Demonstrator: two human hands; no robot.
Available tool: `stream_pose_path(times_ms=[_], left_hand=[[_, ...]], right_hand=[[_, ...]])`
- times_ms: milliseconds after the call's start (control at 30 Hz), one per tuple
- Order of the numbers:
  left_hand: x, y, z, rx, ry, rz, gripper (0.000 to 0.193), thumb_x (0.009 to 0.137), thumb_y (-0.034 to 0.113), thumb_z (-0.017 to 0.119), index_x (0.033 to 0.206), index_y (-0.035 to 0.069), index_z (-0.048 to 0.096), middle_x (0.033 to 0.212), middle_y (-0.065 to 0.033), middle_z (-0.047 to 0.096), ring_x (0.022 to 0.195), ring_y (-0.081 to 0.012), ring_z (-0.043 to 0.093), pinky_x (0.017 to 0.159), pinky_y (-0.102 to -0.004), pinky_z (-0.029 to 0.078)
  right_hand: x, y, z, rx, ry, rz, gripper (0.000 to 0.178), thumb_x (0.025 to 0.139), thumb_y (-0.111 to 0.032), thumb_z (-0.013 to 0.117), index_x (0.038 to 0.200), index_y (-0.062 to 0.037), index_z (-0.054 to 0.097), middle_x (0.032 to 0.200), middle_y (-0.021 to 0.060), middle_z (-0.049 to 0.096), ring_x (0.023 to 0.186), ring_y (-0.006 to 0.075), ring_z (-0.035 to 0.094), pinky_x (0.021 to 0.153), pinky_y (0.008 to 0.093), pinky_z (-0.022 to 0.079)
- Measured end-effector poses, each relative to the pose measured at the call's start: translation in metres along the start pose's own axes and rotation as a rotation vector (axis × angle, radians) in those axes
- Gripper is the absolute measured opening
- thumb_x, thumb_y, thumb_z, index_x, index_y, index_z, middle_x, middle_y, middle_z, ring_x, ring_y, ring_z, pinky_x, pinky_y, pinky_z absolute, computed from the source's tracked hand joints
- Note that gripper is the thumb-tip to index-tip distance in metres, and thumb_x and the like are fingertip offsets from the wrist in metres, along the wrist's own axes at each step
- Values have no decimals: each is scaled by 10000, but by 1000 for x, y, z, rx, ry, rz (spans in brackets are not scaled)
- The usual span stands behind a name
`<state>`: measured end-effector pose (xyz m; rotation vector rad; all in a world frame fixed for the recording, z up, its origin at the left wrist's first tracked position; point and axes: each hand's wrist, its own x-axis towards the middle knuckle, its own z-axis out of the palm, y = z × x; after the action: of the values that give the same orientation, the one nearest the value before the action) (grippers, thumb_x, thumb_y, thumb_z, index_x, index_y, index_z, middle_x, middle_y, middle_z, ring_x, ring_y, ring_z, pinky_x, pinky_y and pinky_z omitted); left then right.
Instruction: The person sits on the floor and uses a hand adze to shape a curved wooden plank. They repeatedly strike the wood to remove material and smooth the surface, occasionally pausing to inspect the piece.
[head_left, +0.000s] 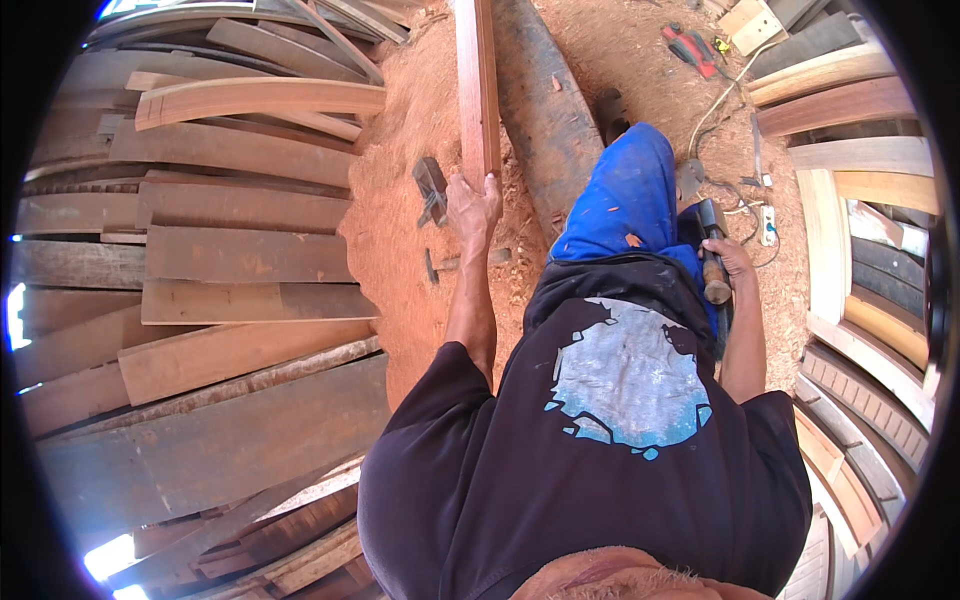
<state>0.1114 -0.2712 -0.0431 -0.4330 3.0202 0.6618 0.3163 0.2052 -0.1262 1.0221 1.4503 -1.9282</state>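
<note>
My left hand (474, 208) is closed around the near end of a long reddish wooden board (477, 95), which runs away from me toward the top edge. In my right hand (732, 258), beside my right thigh, is a dark tool with a rounded wooden handle (716, 281); its exact kind is unclear. On the sawdust just left of my left hand lies a dark hand plane (431, 187). A hammer (442, 265) rests behind it, its handle passing partly beneath my left forearm.
A wide dark plank (545, 100) lies between the board and my blue-clad leg. Stacked boards (250, 255) fill the left side, and more timber (845, 110) lines the right. At far right are a red-and-black tool (690, 52), cords and a white power strip (768, 226).
</note>
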Motion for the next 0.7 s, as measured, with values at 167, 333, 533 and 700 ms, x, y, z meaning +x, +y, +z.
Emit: stream_pose_path(times_ms=[167, 333, 533, 700], left_hand=[[8, -10, 9, -402, 46, -118, 592, 1051, 523, 452, 1230, -35, 539, 1134, -266, 651, 1013, -408, 661, 872, -489, 526], [28, -46, 40, -865, 95, -277, 661, 1108, 518, 220, 1324, -53, 473, 1189, -267, 604, 1040, -331, 645, 906, -457, 518], [28, -67, 47, -1039, 34, -260, 631, 1082, 518, 367, 1350, -49, 438, 1244, -259, 567, 1073, -315, 641, 907, -457, 522], [-1, 17, -28, 11, -329, -132, 608, 915, 320, 745, 1327, 2, 431, 1291, -319, 608, 1176, -359, 658, 969, -482, 548]], right_hand=[[2, 8, -8, 0, 57, 18, 279, 841, -278, 799, 909, -18, 725, 798, 76, 711, 654, 164, 656, 609, 310, 548], [-3, 1, -3, -13, 47, 53, 268, 848, -301, 788, 887, -42, 732, 779, 47, 698, 631, 146, 626, 594, 299, 519], [3, -8, 2, -82, 41, 90, 267, 832, -291, 791, 884, -38, 722, 765, 52, 690, 612, 161, 624, 581, 306, 519], [2, -7, 6, -85, 64, 143, 255, 830, -271, 786, 896, -37, 711, 773, 57, 684, 612, 172, 629, 583, 311, 525]])
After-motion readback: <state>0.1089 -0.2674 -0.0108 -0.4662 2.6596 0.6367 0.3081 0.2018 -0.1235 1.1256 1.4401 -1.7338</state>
